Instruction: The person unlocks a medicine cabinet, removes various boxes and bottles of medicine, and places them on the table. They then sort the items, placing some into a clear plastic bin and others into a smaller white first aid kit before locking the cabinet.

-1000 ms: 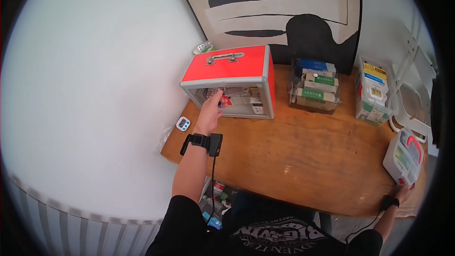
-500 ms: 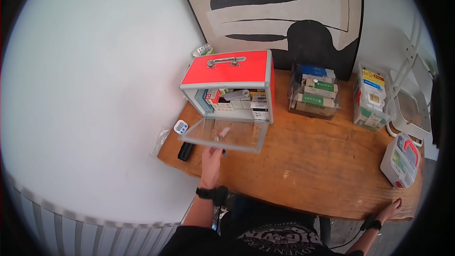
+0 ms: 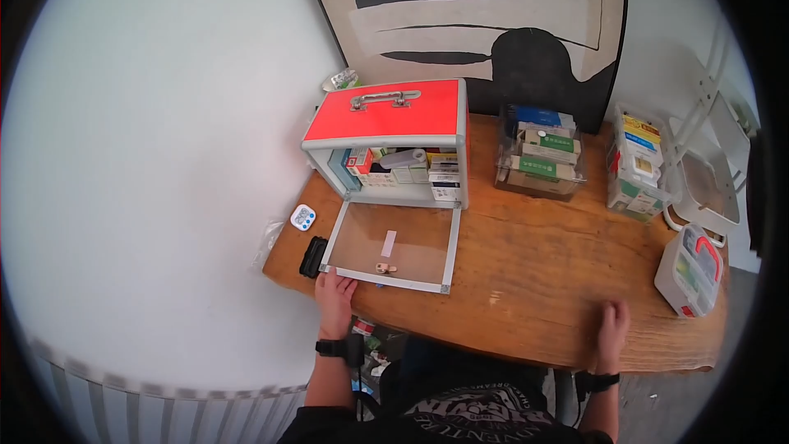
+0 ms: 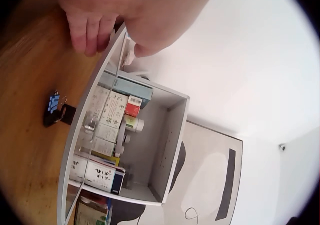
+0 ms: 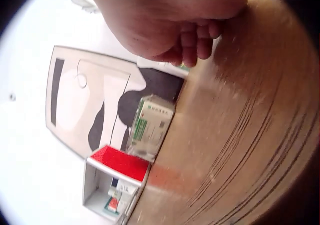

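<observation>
A red medicine box [image 3: 386,115] with silver edges and a top handle stands at the back left, its clear front door [image 3: 411,238] folded down toward the table. At the door's near left corner is my left hand [image 3: 334,300]. In the left wrist view, the door frame [image 4: 82,115] passes between the thumb and fingers [image 4: 90,37] of that hand. Several small medicine cartons [image 4: 100,172] and a white bottle [image 4: 134,124] show inside the box. My right hand [image 3: 612,330], fingers loosely curled around nothing, is over the table's front right part.
A black case [image 3: 313,256] and a white timer [image 3: 302,217] lie left of the door. Two clear bins, a left one [image 3: 538,189] and a right one [image 3: 634,197], hold cartons along the back. A white box with a red handle [image 3: 690,271] stands at the wooden table's [image 3: 526,279] right end.
The front door has swung open and down with my left hand, uncovering the cartons. My right hand has left the white box at the right and moved left along the table's front.
</observation>
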Available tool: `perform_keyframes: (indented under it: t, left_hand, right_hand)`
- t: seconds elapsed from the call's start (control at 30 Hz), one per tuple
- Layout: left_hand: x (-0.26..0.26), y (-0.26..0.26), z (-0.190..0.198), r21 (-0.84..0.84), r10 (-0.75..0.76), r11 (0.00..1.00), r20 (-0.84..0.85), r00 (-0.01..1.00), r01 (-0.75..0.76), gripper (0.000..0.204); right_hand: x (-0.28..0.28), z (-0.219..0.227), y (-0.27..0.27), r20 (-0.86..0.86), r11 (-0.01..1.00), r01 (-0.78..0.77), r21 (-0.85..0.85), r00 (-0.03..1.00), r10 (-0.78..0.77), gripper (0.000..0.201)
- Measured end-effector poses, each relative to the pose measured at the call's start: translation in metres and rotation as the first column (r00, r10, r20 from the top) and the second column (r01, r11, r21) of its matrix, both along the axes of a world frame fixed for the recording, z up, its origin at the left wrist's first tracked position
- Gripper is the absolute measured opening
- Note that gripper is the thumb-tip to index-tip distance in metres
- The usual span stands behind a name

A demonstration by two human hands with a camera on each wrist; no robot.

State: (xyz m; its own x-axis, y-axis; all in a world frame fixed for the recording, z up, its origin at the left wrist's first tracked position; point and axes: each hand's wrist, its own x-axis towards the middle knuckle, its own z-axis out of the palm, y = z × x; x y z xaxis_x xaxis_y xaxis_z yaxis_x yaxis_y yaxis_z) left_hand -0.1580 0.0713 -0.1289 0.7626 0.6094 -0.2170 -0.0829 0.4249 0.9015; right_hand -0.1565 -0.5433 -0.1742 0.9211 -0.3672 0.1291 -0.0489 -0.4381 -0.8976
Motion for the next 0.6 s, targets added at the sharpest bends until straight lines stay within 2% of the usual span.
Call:
perform_keyframes:
  t: [0.1, 0.17, 0.23, 0.3, 0.37, 0.43, 0.5, 0.53, 0.6]
  left_hand:
    - [0.010, 0.012, -0.014, -0.034, -0.002, 0.999, -0.020, 1.000, 0.002, 0.018]
    - [0.012, 0.005, -0.008, -0.043, 0.026, 0.999, -0.018, 1.000, -0.026, 0.016]
    - [0.012, 0.006, -0.008, -0.016, 0.011, 1.000, -0.044, 0.999, -0.012, 0.016]
    - [0.007, 0.004, -0.010, -0.012, -0.047, 0.999, -0.053, 0.998, 0.046, 0.015]
    - [-0.001, -0.008, -0.008, -0.008, -0.100, 0.995, -0.059, 0.993, 0.099, 0.015]
    - [-0.009, -0.033, 0.001, -0.119, -0.169, 0.980, -0.106, 0.980, 0.157, 0.014]
    - [-0.015, -0.057, -0.001, -0.170, -0.214, 0.966, -0.115, 0.970, 0.193, 0.015]
    - [-0.018, -0.076, 0.006, -0.224, -0.226, 0.954, -0.109, 0.968, 0.197, 0.016]
    - [-0.020, -0.102, 0.009, -0.284, -0.243, 0.937, -0.104, 0.965, 0.205, 0.017]
  right_hand:
    - [0.024, 0.022, 0.056, -0.024, 0.981, -0.193, -0.006, 0.981, 0.192, 0.013]
    - [0.032, 0.048, 0.094, -0.092, 0.939, -0.343, 0.012, 0.935, 0.342, 0.017]
    - [0.041, 0.058, 0.125, -0.155, 0.865, -0.501, 0.018, 0.854, 0.497, 0.022]
    - [0.050, 0.066, 0.157, -0.117, 0.773, -0.633, 0.026, 0.766, 0.632, 0.031]
    - [0.059, 0.066, 0.183, -0.102, 0.758, -0.651, 0.048, 0.752, 0.652, 0.034]
    - [0.069, 0.065, 0.202, -0.088, 0.742, -0.666, 0.078, 0.737, 0.670, 0.038]
    - [0.077, 0.061, 0.214, -0.015, 0.753, -0.614, 0.238, 0.773, 0.635, 0.044]
    - [0.079, 0.056, 0.215, -0.020, 0.756, -0.608, 0.244, 0.776, 0.631, 0.044]
    - [0.083, 0.045, 0.213, -0.017, 0.825, -0.513, 0.238, 0.847, 0.532, 0.046]
